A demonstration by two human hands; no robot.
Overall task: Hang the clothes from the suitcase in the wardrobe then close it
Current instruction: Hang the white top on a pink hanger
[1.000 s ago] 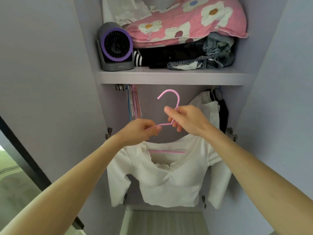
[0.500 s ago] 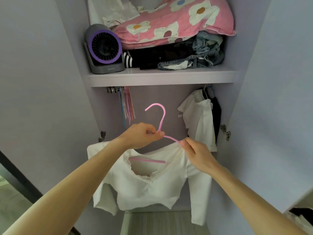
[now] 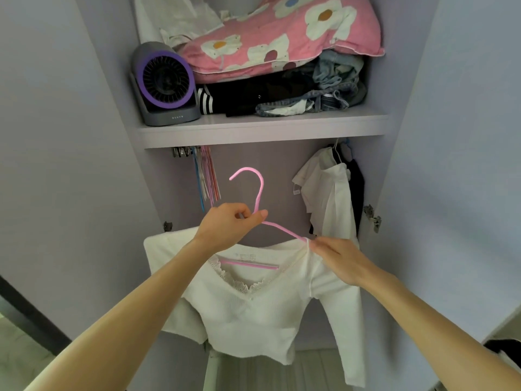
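Observation:
A white long-sleeved top (image 3: 262,309) hangs on a pink hanger (image 3: 258,190) in front of the open wardrobe. My left hand (image 3: 228,227) grips the hanger at the base of its hook. My right hand (image 3: 335,258) pinches the top's right shoulder where it sits on the hanger arm. The hook points up and left, below the shelf (image 3: 262,128), and is not on any rail. The rail itself is hidden behind the shelf edge.
Spare coloured hangers (image 3: 207,176) hang at the left under the shelf. A white garment (image 3: 329,198) and a dark one hang at the right. On the shelf stand a grey and purple fan (image 3: 166,86), folded clothes and a pink flowered pillow (image 3: 282,35). Wardrobe doors stand open on both sides.
My right hand left the hanger neck and moved down right to the top's shoulder. My left hand took the base of the hook. The top's left sleeve has spread out.

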